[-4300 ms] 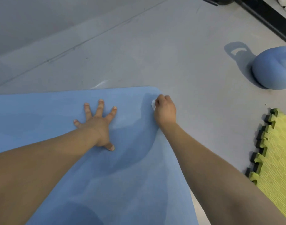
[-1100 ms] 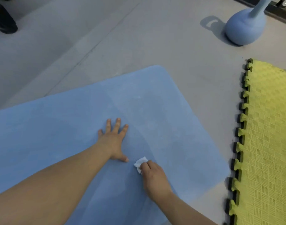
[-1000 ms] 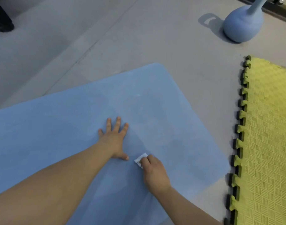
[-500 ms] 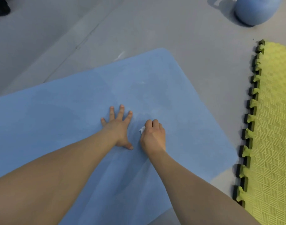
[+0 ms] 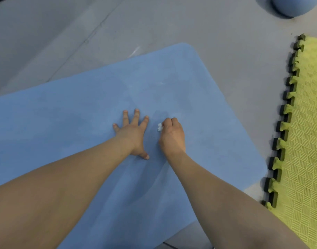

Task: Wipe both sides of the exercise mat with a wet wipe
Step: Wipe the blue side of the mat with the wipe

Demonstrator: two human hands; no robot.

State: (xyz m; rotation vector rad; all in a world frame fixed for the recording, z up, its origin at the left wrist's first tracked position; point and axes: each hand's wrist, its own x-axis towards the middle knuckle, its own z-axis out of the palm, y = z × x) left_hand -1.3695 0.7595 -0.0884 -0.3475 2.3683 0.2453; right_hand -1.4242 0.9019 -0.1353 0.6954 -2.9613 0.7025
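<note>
While the left hand (image 5: 131,136) lies flat with fingers spread wide on the mat (image 5: 67,123), the right hand (image 5: 172,136) is curled round a bunched white wipe (image 5: 159,127), of which only a small tuft shows past the knuckles. Head view: the mat lies flat on the grey floor (image 5: 217,42), one rounded corner at upper centre, its right edge running down toward the yellow tiles (image 5: 305,141), near them but apart. Both hands sit close together, mid-mat. The flat left palm probably pins the light foam so it does not slide or ripple under the strokes; it may also carry some of the person's weight. The right fist presses the wipe onto the surface just beside the left fingers, a grip that suits firm rubbing. Pale streaks beyond the hands suggest damp, freshly wiped foam. Only the upper face is being cleaned; the underside seems yet to be reached. A blue rounded weight (image 5: 294,6) stands at the top right, well apart.
</note>
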